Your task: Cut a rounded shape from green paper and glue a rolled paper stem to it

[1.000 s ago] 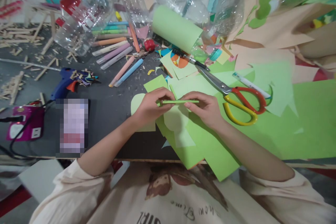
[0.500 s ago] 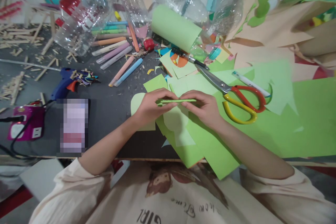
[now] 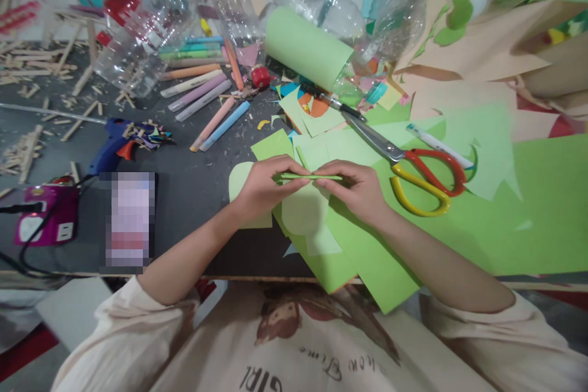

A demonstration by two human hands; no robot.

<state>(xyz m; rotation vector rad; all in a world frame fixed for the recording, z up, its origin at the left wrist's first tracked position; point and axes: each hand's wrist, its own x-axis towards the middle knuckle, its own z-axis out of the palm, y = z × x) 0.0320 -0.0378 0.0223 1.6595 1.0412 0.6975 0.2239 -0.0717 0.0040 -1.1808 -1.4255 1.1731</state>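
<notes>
Between both hands, just above the table, I hold a thin stack of green paper (image 3: 316,177) seen edge-on. My left hand (image 3: 273,180) pinches its left part between thumb and fingers. From the other side my right hand (image 3: 351,187) grips it in the same way, the thumbs close together. Beneath lie a pale green paper piece with a rounded edge (image 3: 305,214) and bright green sheets (image 3: 372,251). Large scissors (image 3: 390,153) with one red and one yellow handle rest on the paper right of my right hand.
A blue glue gun (image 3: 108,144), a phone (image 3: 131,217) and a magenta box with cables (image 3: 48,214) lie left. Several markers (image 3: 211,125) and plastic bottles (image 3: 147,43) lie behind. A green paper-wrapped bottle (image 3: 305,46) lies at the back, brown paper (image 3: 473,61) to the right.
Both hands stay almost in place. The green paper in them has tilted very slightly; the scissors and the other things have not moved.
</notes>
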